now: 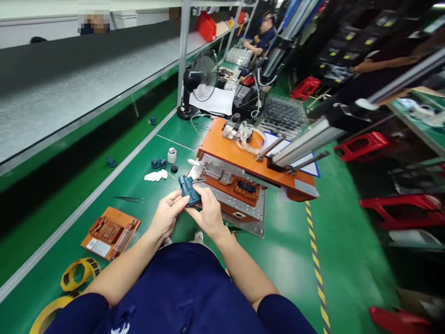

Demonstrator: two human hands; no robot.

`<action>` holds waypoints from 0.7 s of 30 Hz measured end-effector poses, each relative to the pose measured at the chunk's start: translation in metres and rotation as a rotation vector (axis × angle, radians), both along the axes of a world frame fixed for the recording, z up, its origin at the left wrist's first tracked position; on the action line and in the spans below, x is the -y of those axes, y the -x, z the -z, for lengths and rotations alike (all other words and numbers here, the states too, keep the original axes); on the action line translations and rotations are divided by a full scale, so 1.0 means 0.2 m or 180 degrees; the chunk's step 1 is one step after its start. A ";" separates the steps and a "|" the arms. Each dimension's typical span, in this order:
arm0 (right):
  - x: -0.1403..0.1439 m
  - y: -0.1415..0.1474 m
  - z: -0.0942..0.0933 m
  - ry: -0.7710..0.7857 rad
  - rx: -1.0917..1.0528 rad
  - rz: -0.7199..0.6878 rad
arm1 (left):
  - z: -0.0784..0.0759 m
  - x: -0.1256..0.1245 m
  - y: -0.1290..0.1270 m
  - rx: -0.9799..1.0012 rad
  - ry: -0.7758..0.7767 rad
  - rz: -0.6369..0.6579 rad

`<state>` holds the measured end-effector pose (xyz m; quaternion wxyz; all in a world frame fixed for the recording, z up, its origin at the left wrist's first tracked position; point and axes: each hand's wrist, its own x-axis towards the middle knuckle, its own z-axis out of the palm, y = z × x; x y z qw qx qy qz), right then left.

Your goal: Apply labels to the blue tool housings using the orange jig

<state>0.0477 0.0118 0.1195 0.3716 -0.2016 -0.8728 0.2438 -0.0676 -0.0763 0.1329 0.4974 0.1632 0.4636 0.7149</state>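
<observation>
A dark teal plastic housing (188, 188) is held in front of my body between both hands. My left hand (167, 214) grips its left side and lower end, thumb on top. My right hand (210, 211) has its fingers closed on the right side. Just beyond the housing stands an orange bench machine (222, 134) with a perforated metal plate (222, 193), a clamp and a dark part (246, 186) in its nest. Nearby on the green table lie a crumpled white tissue (155, 176), a black cap (174, 168), small dark blue parts (158, 163) and a white bottle (172, 156).
Tweezers (129, 199), an orange fixture plate (110, 232) and yellow tape rolls (79, 274) lie to the left. A conveyor (86, 88) runs along the left; a black fan (191, 88) stands at the back. Red stools (361, 144) are at right. Other people work farther off.
</observation>
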 end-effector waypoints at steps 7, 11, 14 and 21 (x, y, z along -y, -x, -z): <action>-0.28 -0.32 0.24 0.0651 0.0769 0.0204 | 0.25 -0.33 -0.12 0.0640 0.0895 0.0541; -0.68 -0.63 0.44 0.0940 0.1114 0.1246 | 0.38 -0.47 -0.16 0.0412 0.1236 0.0903; -0.98 -0.80 0.57 0.1026 0.1206 0.1704 | 0.44 -0.54 -0.22 -0.0567 0.1079 0.1223; -1.34 -0.88 0.72 0.1165 0.1219 0.1474 | 0.53 -0.76 -0.32 -0.2747 0.0964 0.1234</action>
